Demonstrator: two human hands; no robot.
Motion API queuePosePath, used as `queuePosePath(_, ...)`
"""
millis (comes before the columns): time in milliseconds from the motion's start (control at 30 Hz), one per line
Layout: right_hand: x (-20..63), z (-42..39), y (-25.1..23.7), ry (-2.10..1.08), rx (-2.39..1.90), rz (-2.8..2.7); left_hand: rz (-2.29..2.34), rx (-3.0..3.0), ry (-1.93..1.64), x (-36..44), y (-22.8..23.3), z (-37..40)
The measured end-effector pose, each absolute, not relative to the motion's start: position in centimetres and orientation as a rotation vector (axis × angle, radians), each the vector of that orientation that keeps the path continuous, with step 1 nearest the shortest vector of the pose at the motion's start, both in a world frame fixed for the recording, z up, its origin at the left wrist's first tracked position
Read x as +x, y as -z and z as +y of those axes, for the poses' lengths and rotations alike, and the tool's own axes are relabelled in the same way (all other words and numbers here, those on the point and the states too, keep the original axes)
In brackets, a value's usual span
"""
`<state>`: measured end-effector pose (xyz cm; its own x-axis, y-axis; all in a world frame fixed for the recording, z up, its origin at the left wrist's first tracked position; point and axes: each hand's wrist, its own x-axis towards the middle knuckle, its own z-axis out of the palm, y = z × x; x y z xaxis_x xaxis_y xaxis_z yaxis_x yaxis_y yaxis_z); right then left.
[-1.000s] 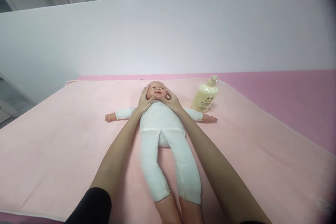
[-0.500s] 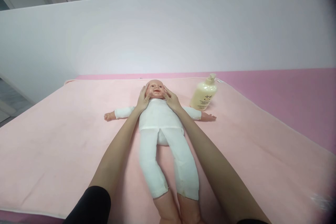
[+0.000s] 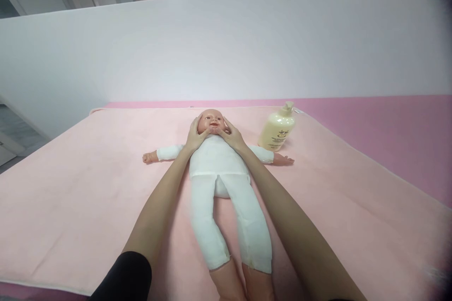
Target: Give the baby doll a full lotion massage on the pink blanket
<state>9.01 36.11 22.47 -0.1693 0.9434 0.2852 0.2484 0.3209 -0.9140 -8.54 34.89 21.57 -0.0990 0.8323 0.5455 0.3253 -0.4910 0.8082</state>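
A baby doll (image 3: 219,160) with a white cloth body lies on its back, arms spread out to both sides and feet toward me. Both my hands cup its head from the sides. My left hand (image 3: 196,136) has its fingers along the left of the head, with the thumb at the chin. On the other side, my right hand (image 3: 233,137) holds the head the same way, its thumb meeting the left one near the chin. The doll's face shows between them. Some fingertips are hidden beside the head.
A pale yellow pump bottle (image 3: 277,129) stands beyond the doll's arm on the right. Under everything lies a pink towel (image 3: 88,188) on a darker pink surface (image 3: 388,131). A white wall (image 3: 226,47) rises behind.
My thumbs have slid from the doll's cheeks down and inward to its chin. My fingers stay at the sides of the head. The view has shifted slightly.
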Motion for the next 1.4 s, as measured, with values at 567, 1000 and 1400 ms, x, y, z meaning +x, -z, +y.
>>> queuePosePath(567, 9.1, 36.9, -21.8, -0.786, -0.995, -1.653, 1.228, 1.351, -1.638, -8.6, -21.9, 34.8)
queuePosePath(1000, 9.0, 36.6, -22.2, -0.875, -1.034, -1.719, 1.289, 1.794, -1.576, -8.7, -21.6, 34.9)
queuePosePath(1400, 9.0, 37.2, -21.8, -0.783, -1.011, -1.759, 1.274, 1.872, -1.618, -9.2, -21.1, 35.6)
